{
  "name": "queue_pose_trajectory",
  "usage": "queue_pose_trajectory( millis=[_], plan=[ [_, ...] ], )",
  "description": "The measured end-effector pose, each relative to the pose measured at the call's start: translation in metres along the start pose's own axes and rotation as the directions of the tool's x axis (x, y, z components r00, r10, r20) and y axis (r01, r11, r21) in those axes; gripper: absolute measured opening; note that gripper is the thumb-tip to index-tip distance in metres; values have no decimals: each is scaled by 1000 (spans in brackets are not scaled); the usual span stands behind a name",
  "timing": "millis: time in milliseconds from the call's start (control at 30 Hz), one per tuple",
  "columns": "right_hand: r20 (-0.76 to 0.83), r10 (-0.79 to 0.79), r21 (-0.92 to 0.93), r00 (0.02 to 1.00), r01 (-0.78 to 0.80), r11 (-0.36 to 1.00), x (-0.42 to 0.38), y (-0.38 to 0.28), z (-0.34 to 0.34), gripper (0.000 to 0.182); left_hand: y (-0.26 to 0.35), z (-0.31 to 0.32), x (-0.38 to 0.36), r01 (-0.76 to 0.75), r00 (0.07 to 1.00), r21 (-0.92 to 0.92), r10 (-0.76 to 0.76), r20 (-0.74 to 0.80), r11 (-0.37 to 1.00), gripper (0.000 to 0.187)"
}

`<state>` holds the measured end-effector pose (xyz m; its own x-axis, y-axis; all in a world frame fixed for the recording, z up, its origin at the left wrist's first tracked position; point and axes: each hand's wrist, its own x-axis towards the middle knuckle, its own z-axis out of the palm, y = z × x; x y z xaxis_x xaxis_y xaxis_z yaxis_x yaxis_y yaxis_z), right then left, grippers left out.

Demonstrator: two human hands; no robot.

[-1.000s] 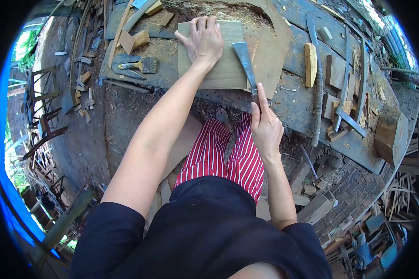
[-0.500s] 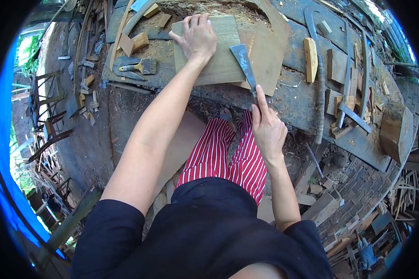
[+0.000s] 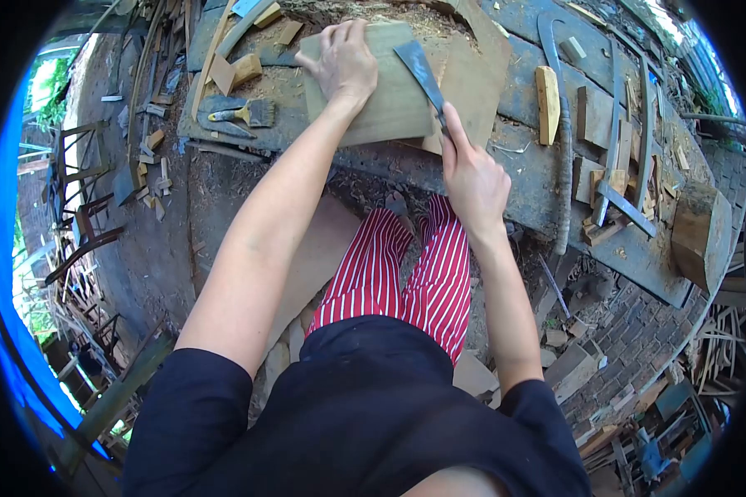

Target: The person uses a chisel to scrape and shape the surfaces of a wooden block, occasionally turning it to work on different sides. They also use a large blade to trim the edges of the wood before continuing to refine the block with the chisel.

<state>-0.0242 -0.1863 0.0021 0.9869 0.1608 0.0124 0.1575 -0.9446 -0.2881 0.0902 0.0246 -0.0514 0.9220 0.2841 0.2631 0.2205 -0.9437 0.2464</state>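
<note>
A rectangular wooden board (image 3: 394,91) lies near the front of the workbench, over a larger thin brown sheet (image 3: 477,83). My left hand (image 3: 348,65) rests spread on the board's far left part, fingertips at the far edge and thumb out at the left edge. In my right hand (image 3: 475,170) is a putty knife (image 3: 419,73), its handle mostly hidden in the grip. The forefinger stretches along the tool, and the flared metal blade points away to the left, overlapping the board's right side.
Left of the board lies a paintbrush (image 3: 257,113) beside wood offcuts (image 3: 245,69). A long curved blade (image 3: 564,124) and a yellowish wood block (image 3: 547,103) are on the right. Farther right are a hammer-like tool (image 3: 626,209) and a large timber block (image 3: 702,236).
My right hand has moved the putty knife forward and left, so its blade now overlaps more of the board. My left hand and the board have shifted slightly left in view and turned a little.
</note>
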Motion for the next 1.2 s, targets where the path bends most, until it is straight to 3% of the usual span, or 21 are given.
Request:
queue_pose_trajectory(
  millis=[100, 133, 200, 433, 533, 700, 800, 1000, 1200],
  plan=[
    [-35, -55, 23, 998, 56, 998, 15, 5, 5, 46, -3, 5, 2, 101, 994, 19, -100, -50, 995, 33],
    [-34, -56, 21, 998, 57, 998, 6, 7, 3, 46, -3, 5, 0, 102, 994, 17, -101, -49, 995, 33],
    [39, -6, 41, 999, 4, 999, -13, 7, -1, 44, -7, 3, 1, -33, 999, -15, 33, -12, 999, 31],
    [-20, -47, 97, 999, 49, 994, 14, 6, 4, 43, -1, -2, 3, 98, 995, 9, -98, 0, 995, 32],
    [17, -26, 100, 1000, 24, 995, -12, 14, 3, 43, -7, 0, 3, -40, 998, 37, 38, 53, 999, 32],
    [21, -39, 56, 999, 38, 998, 13, 15, 7, 45, -7, 0, 4, 39, 999, 19, -38, -12, 999, 30],
    [26, -29, 32, 999, 28, 999, 10, 11, 3, 46, -8, -2, 5, 54, 997, 16, -55, 54, 998, 32],
    [20, -110, -6, 994, 110, 994, 0, 37, -1, 45, -27, 1, 10, -152, 988, 32, 150, 43, 988, 29],
    [85, -190, -34, 978, 194, 980, -3, 61, -15, 46, -43, 0, 21, -395, 911, -47, 397, 113, 918, 32]
  ],
)
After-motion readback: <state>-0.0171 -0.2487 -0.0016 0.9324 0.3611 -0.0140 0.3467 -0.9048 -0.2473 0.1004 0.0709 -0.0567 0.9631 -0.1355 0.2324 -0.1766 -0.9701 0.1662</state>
